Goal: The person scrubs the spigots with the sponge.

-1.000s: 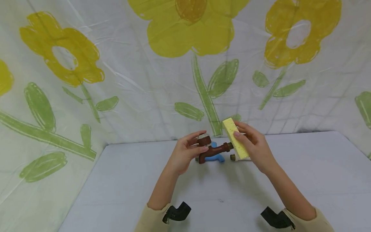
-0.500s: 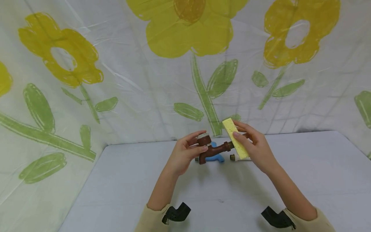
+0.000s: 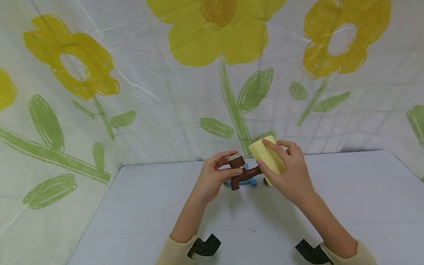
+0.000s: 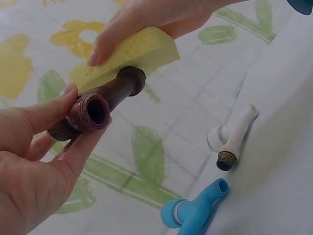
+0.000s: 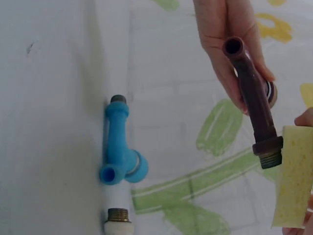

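Above the table, my left hand (image 3: 212,178) grips a dark brown faucet (image 3: 246,176) by its round knob, thumb and fingers on either side. Its spout mouth faces the camera in the left wrist view. My right hand (image 3: 293,173) holds a yellow sponge (image 3: 266,156) between thumb and fingers. In the left wrist view the sponge (image 4: 146,49) lies against the far end of the brown faucet (image 4: 113,93). From the right wrist, the faucet's threaded end (image 5: 270,160) shows close beside the sponge (image 5: 296,176); contact there is hard to tell.
Toward the back of the white table (image 3: 149,206) lie a blue faucet (image 5: 118,142) and a white faucet (image 4: 239,132) with a brass-coloured threaded end. Behind the table hangs a sheet (image 3: 159,110) printed with flowers. A black curved piece sits at each sleeve cuff.
The sponge has turned so its broad face shows, and my right hand has shifted its grip with it. The brown faucet has moved slightly right and down in my left hand.
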### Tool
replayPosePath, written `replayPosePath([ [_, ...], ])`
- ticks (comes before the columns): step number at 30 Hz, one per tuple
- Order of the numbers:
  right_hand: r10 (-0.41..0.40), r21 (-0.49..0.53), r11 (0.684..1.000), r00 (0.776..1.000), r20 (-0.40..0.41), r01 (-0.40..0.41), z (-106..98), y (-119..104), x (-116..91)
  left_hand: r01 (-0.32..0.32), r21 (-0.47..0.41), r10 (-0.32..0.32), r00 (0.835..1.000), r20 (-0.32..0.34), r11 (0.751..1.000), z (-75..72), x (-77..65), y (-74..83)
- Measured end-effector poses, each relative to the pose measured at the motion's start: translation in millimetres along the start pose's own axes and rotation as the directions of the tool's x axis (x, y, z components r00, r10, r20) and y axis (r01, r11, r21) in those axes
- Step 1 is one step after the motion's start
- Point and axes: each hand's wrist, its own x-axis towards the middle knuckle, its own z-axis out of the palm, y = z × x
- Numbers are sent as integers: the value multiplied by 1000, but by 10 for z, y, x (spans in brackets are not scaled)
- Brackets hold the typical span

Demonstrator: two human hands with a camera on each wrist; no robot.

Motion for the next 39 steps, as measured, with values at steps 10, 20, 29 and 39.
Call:
replayPosePath([
  [10, -108, -108, 989, 992, -65, 101, 89, -39, -32, -22, -72, 17, 998, -59, 997, 18, 2, -32],
  [20, -152, -127, 981, 986, -62, 143, 129, -59, -61, -48, -72, 44, 998, -47, 996, 6, -1, -32],
  [29, -178, -130, 977, 982, -62, 169, 120, -39, -61, -51, -53, 52, 998, 18, 997, 7, -8, -23],
  [39, -239, -136, 964, 970, -54, 230, 115, -4, -34, -40, -111, 43, 999, 22, 993, 17, -17, -9],
])
